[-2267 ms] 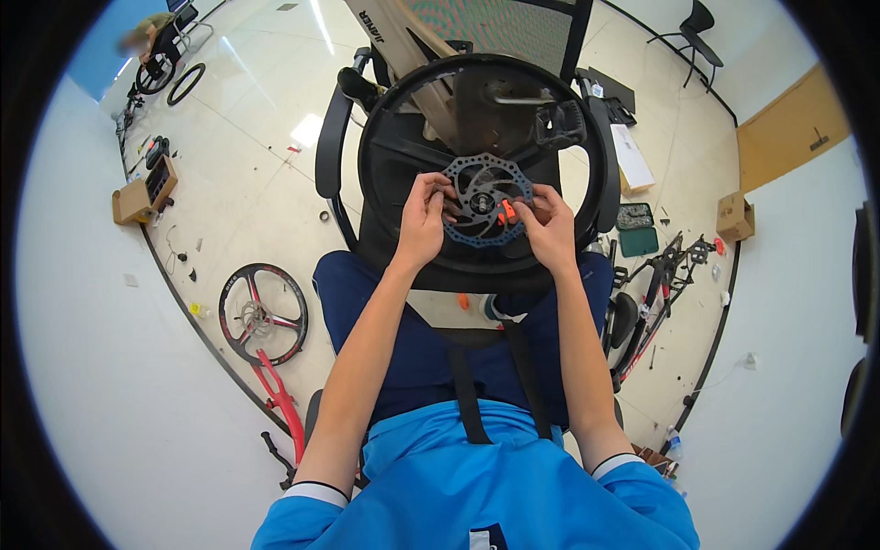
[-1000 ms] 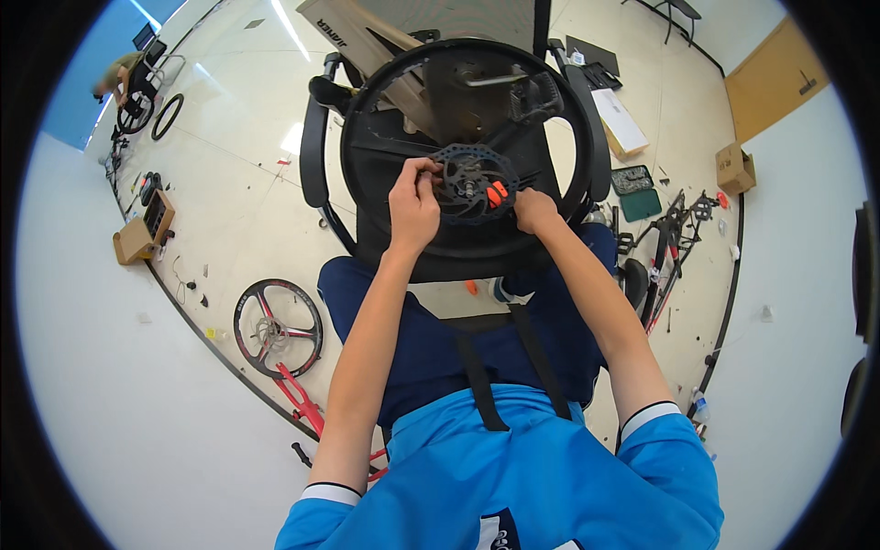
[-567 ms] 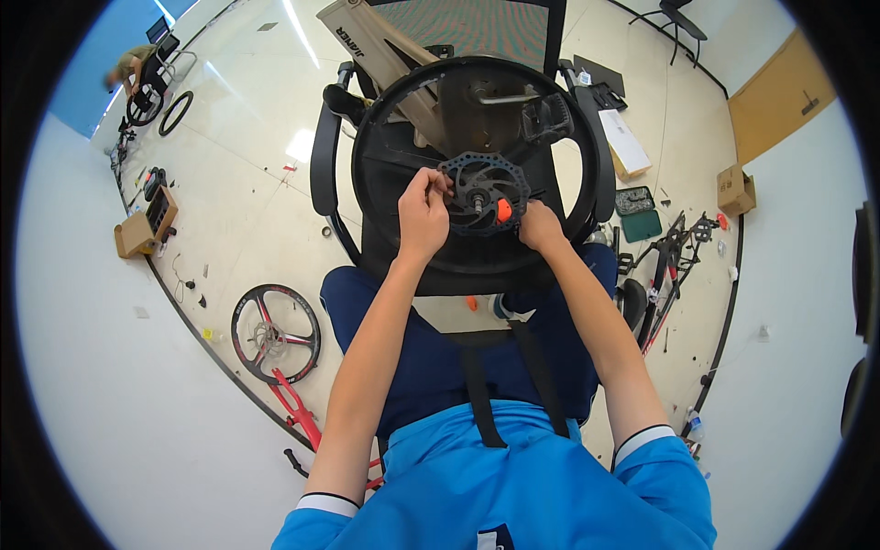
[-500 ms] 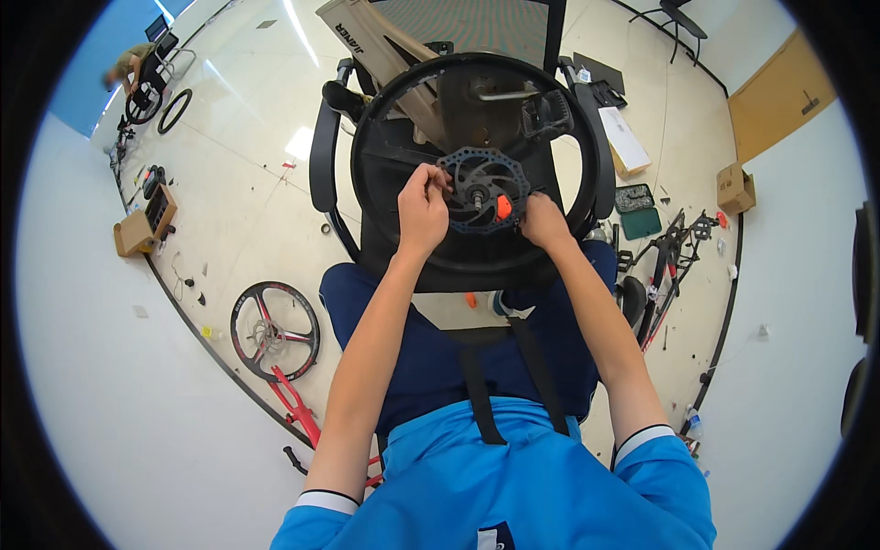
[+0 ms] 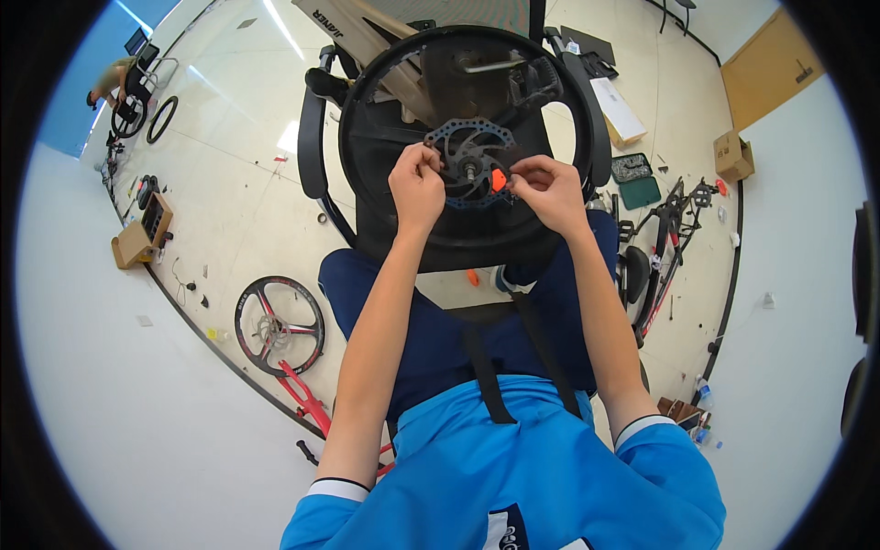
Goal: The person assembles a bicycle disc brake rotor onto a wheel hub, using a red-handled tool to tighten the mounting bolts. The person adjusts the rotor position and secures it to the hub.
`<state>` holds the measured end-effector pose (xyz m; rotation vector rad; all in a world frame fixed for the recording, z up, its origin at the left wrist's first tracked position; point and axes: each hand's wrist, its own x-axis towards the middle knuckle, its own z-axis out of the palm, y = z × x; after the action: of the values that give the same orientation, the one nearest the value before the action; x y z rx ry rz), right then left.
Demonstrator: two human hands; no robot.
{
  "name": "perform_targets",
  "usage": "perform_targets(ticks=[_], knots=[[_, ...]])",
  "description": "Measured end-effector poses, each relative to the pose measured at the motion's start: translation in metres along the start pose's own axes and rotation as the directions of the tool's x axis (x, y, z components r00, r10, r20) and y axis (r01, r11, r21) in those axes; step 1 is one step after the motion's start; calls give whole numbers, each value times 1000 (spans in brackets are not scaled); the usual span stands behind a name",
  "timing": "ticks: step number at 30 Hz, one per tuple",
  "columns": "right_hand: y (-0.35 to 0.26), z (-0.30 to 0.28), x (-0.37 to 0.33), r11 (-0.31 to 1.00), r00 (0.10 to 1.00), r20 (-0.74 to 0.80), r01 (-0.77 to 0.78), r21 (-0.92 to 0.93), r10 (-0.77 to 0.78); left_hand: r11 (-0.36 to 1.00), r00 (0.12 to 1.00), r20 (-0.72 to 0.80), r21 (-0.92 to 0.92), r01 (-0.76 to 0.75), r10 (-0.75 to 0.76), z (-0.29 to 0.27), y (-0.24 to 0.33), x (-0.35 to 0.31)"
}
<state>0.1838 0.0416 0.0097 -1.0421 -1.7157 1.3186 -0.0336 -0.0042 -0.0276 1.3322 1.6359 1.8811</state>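
Note:
A black bicycle wheel (image 5: 356,174) lies over the seat of a black armchair in front of me. At its hub is a slotted metal brake disc (image 5: 470,130), with a small orange piece (image 5: 498,181) against its right side. My left hand (image 5: 418,186) is closed in a pinch at the disc's left edge; its fingertips hide whatever they grip. My right hand (image 5: 554,194) is beside the orange piece, thumb and forefinger pinched together; what is between them is too small to tell. A beige bicycle frame (image 5: 374,38) with a crank and pedal (image 5: 535,82) is at the chair's far side.
On the floor at left lie a three-spoke wheel (image 5: 259,307), a red frame part (image 5: 301,390) and an opened carton (image 5: 135,243). A dark bicycle frame (image 5: 662,252), a green tool case (image 5: 639,192) and a box (image 5: 733,156) are at right. Another person (image 5: 115,81) bends over far left.
My right hand has lifted off the wheel's lower right and turned, its fingers now pinched beside the orange piece. My left hand stays at the disc's left edge. The view has shifted slightly.

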Motion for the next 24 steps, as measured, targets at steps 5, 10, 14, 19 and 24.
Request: perform_targets(ticks=[5,10,14,19,24], knots=[[4,9,5,996,993,-84,79,-29,-81,989,996,-4,-114,91,-92,1,-5,-7],[-1,6,12,995,995,-48,81,-64,-84,975,991,-38,-184,123,-132,4,-8,-11],[-8,18,5,971,967,-104,225,-82,-233,982,991,-67,-158,104,-116,6,-11,-13],[-1,37,3,909,911,-111,373,-188,-397,985,992,-80,-144,91,-103,7,-11,-13],[7,42,6,841,865,-97,444,-310,-492,987,989,-93,-122,103,-114,9,-6,-14]])
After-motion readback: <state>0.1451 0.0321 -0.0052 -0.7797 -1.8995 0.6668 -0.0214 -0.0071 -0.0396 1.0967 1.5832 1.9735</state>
